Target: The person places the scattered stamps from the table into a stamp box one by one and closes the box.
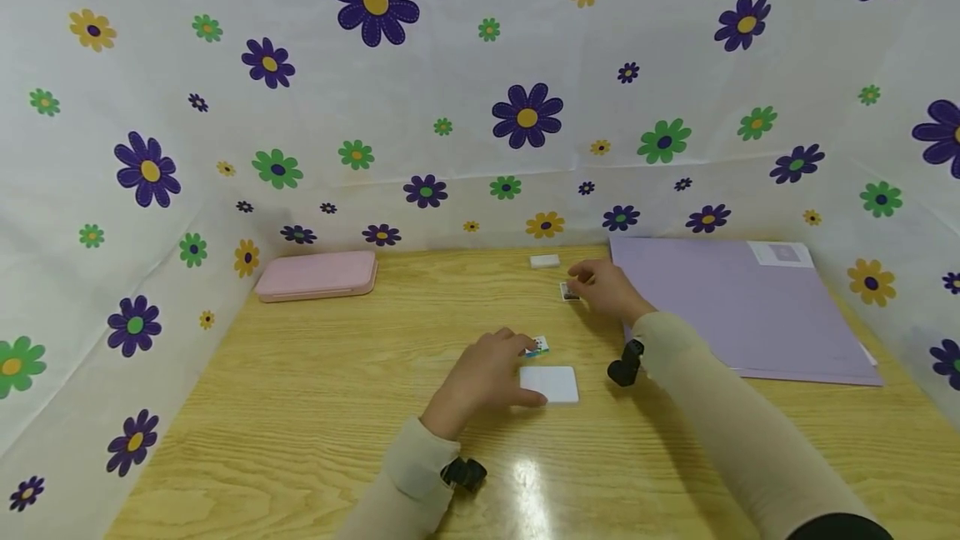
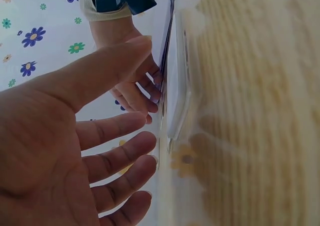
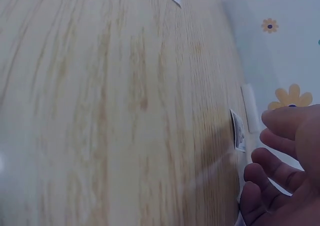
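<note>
Just below the centre of the head view we see the left hand [image 1: 487, 372], thumb and fingers spread, beside a white slab [image 1: 555, 384] and a printed card [image 1: 542, 346]; we cannot tell whether it touches either. Right of centre, the right hand [image 1: 607, 288], fingers loosely bent and free, is just beside a picture card [image 1: 567, 292] on the tabletop [image 1: 300, 398]. We find a pink case [image 1: 315, 275] at left, a purple folder [image 1: 735, 307] at right.

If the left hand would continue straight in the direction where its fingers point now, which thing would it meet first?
Most likely the small printed card, directly ahead of the left hand in the head view. The hand's height is hard to judge, so it might pass above it.
</note>
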{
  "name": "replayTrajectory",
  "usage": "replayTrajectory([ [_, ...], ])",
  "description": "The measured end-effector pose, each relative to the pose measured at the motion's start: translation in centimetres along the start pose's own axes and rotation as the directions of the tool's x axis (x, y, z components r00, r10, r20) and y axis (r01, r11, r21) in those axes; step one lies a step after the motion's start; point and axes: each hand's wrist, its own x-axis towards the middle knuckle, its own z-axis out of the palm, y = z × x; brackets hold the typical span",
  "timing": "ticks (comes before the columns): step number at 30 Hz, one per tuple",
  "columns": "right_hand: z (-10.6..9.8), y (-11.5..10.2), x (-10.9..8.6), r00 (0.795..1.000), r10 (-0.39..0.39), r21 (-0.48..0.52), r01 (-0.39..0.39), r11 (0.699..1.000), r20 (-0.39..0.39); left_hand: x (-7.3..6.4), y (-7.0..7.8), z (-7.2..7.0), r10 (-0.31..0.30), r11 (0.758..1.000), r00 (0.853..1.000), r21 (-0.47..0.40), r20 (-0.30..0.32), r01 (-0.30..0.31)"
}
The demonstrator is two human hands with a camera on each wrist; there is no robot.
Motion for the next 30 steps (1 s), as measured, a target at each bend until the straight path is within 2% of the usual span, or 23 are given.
replayTrajectory([
  [10,0.53,0.45,0.64,1.000,-0.019,-0.056,0.019,0.998,-0.001,-0.46,-0.03,0.44,0.034,0.999,0.999,-0.024,0.003,-0.034],
  [17,0.53,0.68,0.74,0.999,-0.025,-0.096,0.027,0.995,0.023,-0.68,-0.02,0.56,0.040,0.999,0.999,0.005,0.008,-0.040],
  [30,0.30,0.05,0.71,0.999,0.007,-0.084,-0.002,0.996,0.053,-0.81,-0.33,0.47,0.035,0.999,0.999,0.007,0.008,-0.035],
])
